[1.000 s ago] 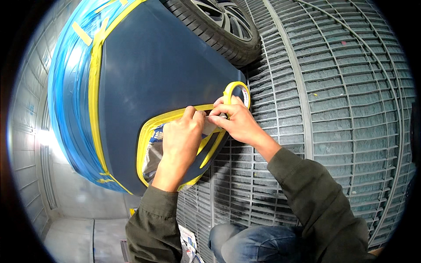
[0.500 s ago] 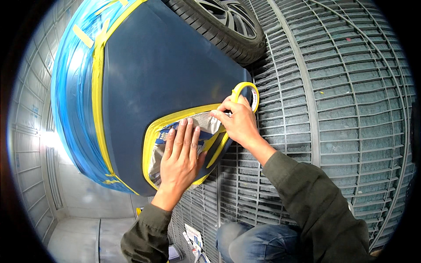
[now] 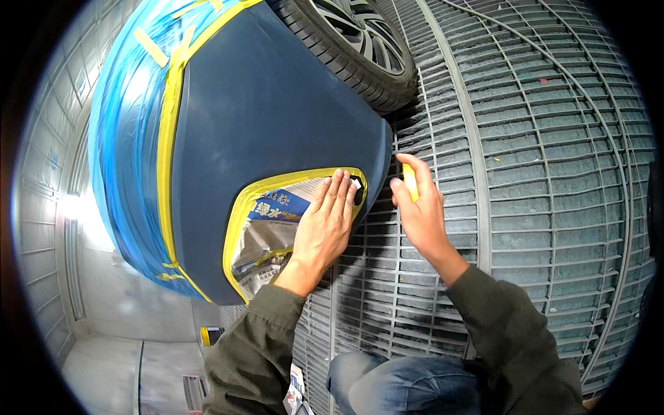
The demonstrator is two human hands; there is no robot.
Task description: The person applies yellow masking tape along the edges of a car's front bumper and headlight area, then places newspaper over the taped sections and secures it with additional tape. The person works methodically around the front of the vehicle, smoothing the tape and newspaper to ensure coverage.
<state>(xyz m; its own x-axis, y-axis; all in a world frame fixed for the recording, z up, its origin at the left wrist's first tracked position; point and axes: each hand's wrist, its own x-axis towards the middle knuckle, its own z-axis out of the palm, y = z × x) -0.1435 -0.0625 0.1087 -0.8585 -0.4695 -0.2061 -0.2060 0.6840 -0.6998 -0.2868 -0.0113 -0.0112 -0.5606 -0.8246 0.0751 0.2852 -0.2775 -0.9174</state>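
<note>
My left hand [image 3: 325,223] lies flat, fingers together and stretched out, on a sheet of newspaper [image 3: 266,235]. The newspaper covers an opening in a dark blue-grey car bumper [image 3: 270,117]. Yellow masking tape [image 3: 235,214] frames that opening, and the fingertips reach its upper right edge. At the right corner a small dark patch shows beyond the paper. Off the bumper's right edge, above the floor grating, my right hand [image 3: 425,220] grips a roll of yellow masking tape [image 3: 410,181], seen edge-on and partly hidden by the fingers.
Blue plastic film [image 3: 117,159] wraps the car body on the left, bordered by more yellow tape. A wheel [image 3: 391,72] stands at the top. Metal floor grating [image 3: 539,228] stretches to the right, with a cable or hose [image 3: 553,59] across it. My knees [image 3: 401,384] are below.
My left hand has slid up and right across the newspaper, uncovering its lower left part. My right hand has moved right, away from the bumper, with the tape roll turned edge-on.
</note>
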